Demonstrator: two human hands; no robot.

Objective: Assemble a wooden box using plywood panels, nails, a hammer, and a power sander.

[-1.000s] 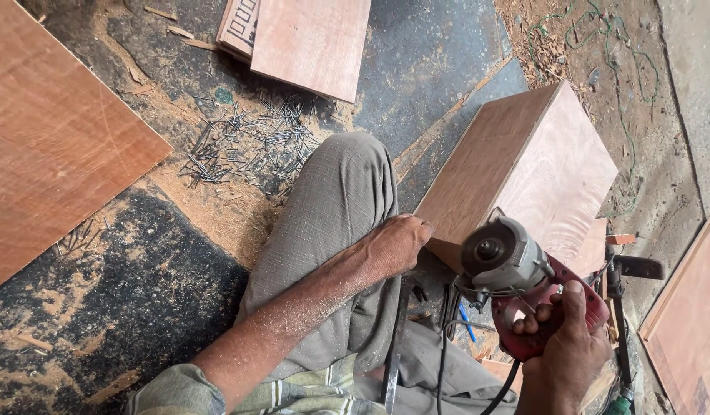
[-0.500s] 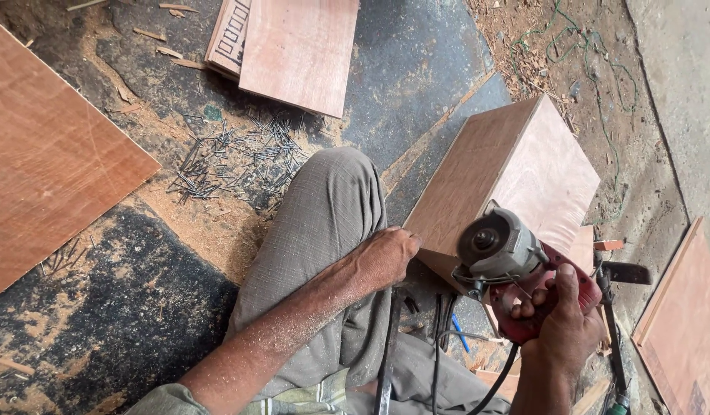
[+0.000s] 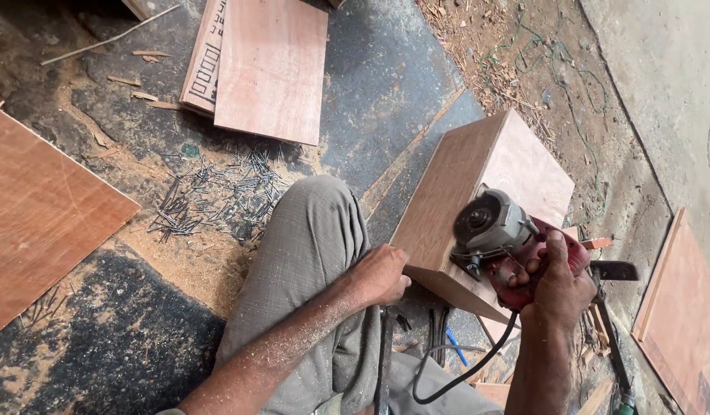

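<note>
Sawdust-strewn floor (image 3: 139, 323): left hand (image 3: 382, 275) grips the plywood box (image 3: 478, 177) edge; right hand (image 3: 558, 288) wraps the red power tool (image 3: 508, 238); brace firmly.

The plywood box (image 3: 478, 200) is matt, reddish-brown wood with a smooth face and paler raw edges. The power tool (image 3: 508, 246) has a dull grey metal motor cap and a glossy red plastic body, dusted over. Its cord (image 3: 462, 369) is black rubber. The trousers (image 3: 309, 269) are grey woven cloth. The nails (image 3: 209, 196) are dark metal. The floor (image 3: 385, 69) is rough, sawdust-strewn.
</note>
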